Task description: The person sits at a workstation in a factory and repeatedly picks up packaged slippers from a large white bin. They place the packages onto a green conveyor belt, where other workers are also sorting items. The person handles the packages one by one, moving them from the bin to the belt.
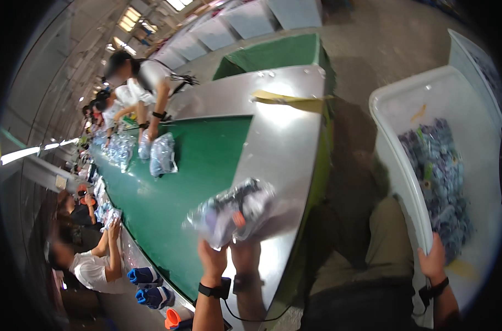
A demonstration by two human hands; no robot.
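Note:
My left hand (213, 259) comes up over the metal end of the table, its fingers closed at the lower edge of a clear plastic bag (229, 212). Inside that bag are dark, whitish and orange things, possibly shoes; blur hides their kind. The bag is over the border of the green belt and the metal, and my hand's reflection shows beside it. At the right, my right hand (433, 256) is closed on the near rim of a large white plastic bin (391, 129). Within the bin lie many bagged grey-blue and purple items (441, 176).
The green conveyor belt (201, 149) carries more clear bags (164, 154), handled by a person across it (151, 77). Another person (94, 267) works on the left side. Blue shoes (146, 276) and an orange cup-like thing (176, 317) line the belt's edge. A green bin (273, 52) stands beyond.

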